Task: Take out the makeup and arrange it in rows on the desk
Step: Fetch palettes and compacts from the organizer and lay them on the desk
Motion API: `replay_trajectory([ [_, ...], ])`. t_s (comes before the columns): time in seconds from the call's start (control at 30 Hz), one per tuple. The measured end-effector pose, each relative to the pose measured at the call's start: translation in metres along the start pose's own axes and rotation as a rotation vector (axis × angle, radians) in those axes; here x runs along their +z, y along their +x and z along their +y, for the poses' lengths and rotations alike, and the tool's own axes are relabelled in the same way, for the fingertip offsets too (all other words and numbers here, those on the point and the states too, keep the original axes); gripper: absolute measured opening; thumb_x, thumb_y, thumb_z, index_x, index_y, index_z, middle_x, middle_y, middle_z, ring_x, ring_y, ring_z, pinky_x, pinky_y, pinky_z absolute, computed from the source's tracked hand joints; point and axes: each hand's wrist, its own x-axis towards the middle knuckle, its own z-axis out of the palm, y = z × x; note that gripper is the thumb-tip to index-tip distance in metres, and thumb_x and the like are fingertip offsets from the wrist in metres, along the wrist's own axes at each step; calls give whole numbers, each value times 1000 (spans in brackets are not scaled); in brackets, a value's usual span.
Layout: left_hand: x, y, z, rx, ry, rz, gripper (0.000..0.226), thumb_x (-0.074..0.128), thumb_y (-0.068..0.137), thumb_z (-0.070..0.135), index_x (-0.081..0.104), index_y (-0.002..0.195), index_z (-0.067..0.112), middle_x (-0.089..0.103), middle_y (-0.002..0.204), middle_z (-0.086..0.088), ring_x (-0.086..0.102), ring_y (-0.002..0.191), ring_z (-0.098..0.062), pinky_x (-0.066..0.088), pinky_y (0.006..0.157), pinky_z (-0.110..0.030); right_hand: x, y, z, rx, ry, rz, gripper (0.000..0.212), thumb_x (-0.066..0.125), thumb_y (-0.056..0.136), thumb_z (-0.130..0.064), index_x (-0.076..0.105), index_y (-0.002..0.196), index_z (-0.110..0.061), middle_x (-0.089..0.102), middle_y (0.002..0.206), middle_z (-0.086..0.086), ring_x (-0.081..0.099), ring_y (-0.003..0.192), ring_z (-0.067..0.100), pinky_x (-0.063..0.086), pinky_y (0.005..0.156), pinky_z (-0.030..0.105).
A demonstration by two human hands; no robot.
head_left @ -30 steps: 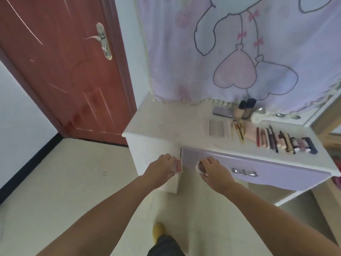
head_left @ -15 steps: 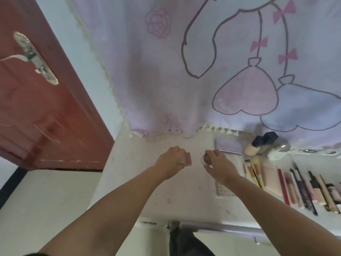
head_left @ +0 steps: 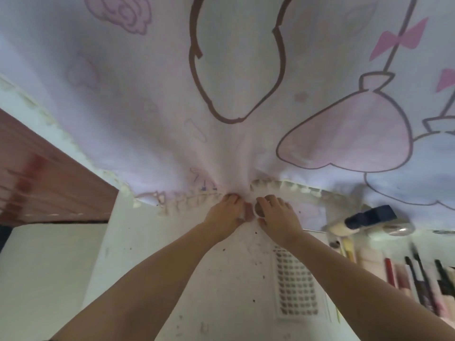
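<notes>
I see many makeup sticks [head_left: 418, 279] already in a row at the right of the counter [head_left: 152, 254], while my left hand [head_left: 222, 219] fingers grip a small reddish compact [head_left: 248, 212] and my right hand [head_left: 278, 217] grips a round pot [head_left: 259, 209] at the back edge, not yet set down.

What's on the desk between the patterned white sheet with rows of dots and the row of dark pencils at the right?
In the head view, between the sheet and the pencils lie yellow-handled brushes and a pale pink flat case.

front-left desk [head_left: 152, 279] bare | back: curtain [head_left: 172, 131] | right: makeup row [head_left: 418, 279]
</notes>
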Motion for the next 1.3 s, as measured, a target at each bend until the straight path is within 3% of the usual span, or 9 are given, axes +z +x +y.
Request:
replay_trajectory([
  [0.2, -1, -4, -5, 8, -96, 24, 50, 57, 91, 32, 41, 135, 14, 41, 138, -3, 36, 130, -20, 39, 99, -33, 5, -1, 3, 3, 15, 15, 57, 55, 86, -26, 35, 139, -15, 45, 132, 9, 46, 117, 30, 34, 98, 35],
  [0.33, -11, -17, -21, 16, -79, 85, 52, 54, 93, 33, 38, 140, 17, 41, 139, -1, 38, 129, -20, 37, 100, -32, 1, -2, 1, 17, 29, -23, 65, 51, 90, -27, 21, 146, -17, 38, 138, 7, 41, 123, 26, 33, 104, 32],
  [0.5, -10, -32, -54, -78, 33, -19, 54, 56, 91, 36, 39, 138, 18, 40, 138, -4, 37, 129, -21, 38, 100, -34, -5, -7, -3, 53, 78, -39, 71, 56, 91, -30, 15, 148, -18, 34, 142, 6, 41, 126, 24, 39, 102, 32],
  [0.7, -8, -23, -56, -60, 30, -54, 59, 62, 85, 36, 40, 136, 15, 40, 133, -7, 38, 126, -25, 39, 97, -36, -17, -21, 1, 168, 58, 31, 72, 52, 92, -39, 12, 148, -19, 30, 147, 8, 39, 129, 25, 40, 102, 36],
  [0.8, -20, -25, -53, 18, 71, -33, 65, 61, 85, 38, 33, 140, 16, 40, 135, -9, 39, 124, -27, 41, 97, -39, -29, -39, 0, 251, 1, 74, 68, 47, 94, -41, 15, 148, -18, 28, 150, 9, 36, 133, 27, 36, 105, 39],
  [0.97, -67, -50, -35, 287, 203, 143, 54, 48, 95, 40, 36, 141, 15, 41, 140, -8, 42, 125, -26, 38, 96, -36, -46, -83, -23, 401, -55, 219, 59, 38, 96, -44, 24, 146, -17, 33, 149, 9, 38, 133, 28, 36, 106, 42],
  [1.1, -77, -74, -1, 482, 202, 305, 57, 37, 91, 48, 52, 129, 8, 58, 121, -14, 56, 112, -32, 44, 92, -40, -38, -138, -53, 576, -69, 350, 54, 31, 97, -45, 26, 146, -21, 31, 151, 6, 31, 137, 27, 23, 113, 47],
  [1.2, -53, -97, 36, 591, 228, 230, 70, 25, 87, 60, 45, 135, 13, 52, 132, -10, 47, 123, -31, 35, 104, -45, -16, -195, -72, 724, -21, 359, 54, 27, 98, -47, 20, 148, -27, 19, 156, 1, 18, 143, 23, 9, 116, 48],
  [1.3, -18, -126, 76, 722, 338, 131, 65, 27, 94, 60, 35, 142, 17, 39, 144, -8, 32, 136, -26, 20, 114, -45, 19, -259, -83, 876, -11, 299, 55, 14, 98, -50, 14, 149, -29, 12, 158, 0, 10, 146, 21, 3, 117, 51],
])
